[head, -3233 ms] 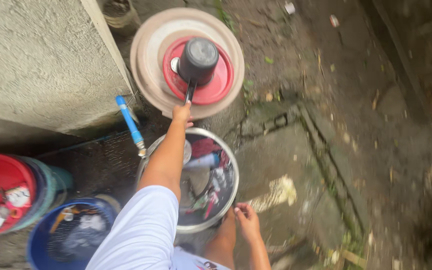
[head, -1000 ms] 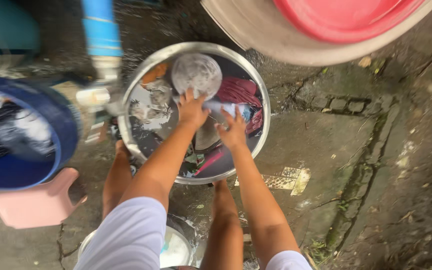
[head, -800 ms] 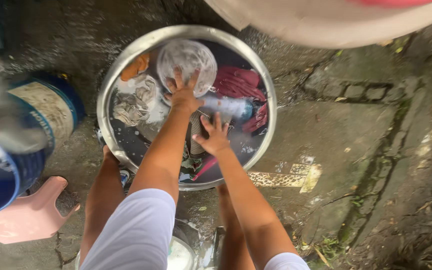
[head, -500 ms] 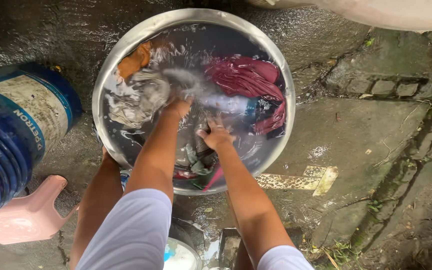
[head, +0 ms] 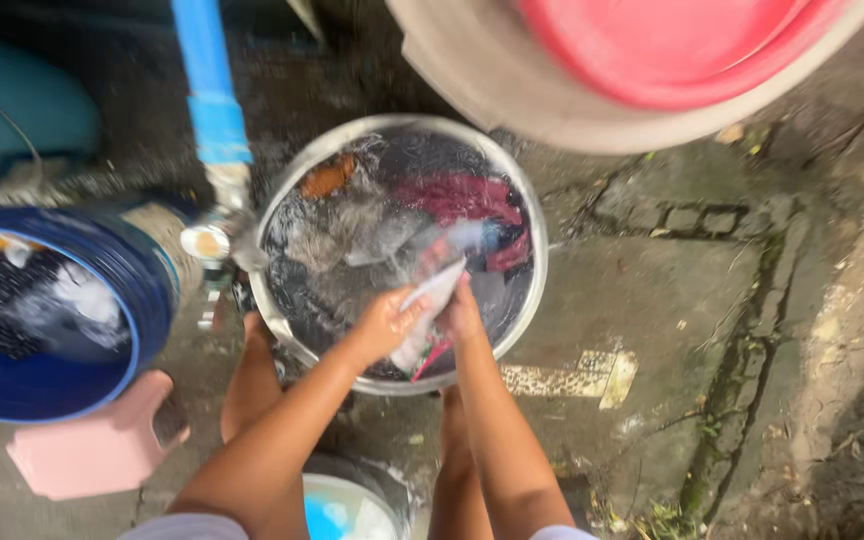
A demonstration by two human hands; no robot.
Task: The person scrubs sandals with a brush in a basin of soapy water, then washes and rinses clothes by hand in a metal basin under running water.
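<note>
The left hand [head: 384, 325] and the right hand [head: 462, 312] are together above the near part of a round metal basin [head: 537, 270]. Both hands close around a pale wet cloth [head: 430, 298]; the left one grips its lower side and the right one presses on its other side, so the cloth is squeezed between them. The cloth is lifted a little out of the water, and its lower end hangs into the basin.

In the basin there is soapy water with more laundry: a dark red garment [head: 457, 195] at the far side, a small orange piece [head: 329, 178] near the far left rim, and a grey cloth [head: 352, 235] in the middle. The picture is blurred there, so finer details I cannot tell.

A blue pipe [head: 210, 90] with a tap comes down just left of the basin. Further left stands a blue bucket [head: 142, 300] with clothes inside, and near it a pink plastic stool [head: 92, 450]. Behind the basin is a beige tub [head: 472, 75] which holds a red basin [head: 672, 50]. The ground is wet concrete [head: 632, 300].
</note>
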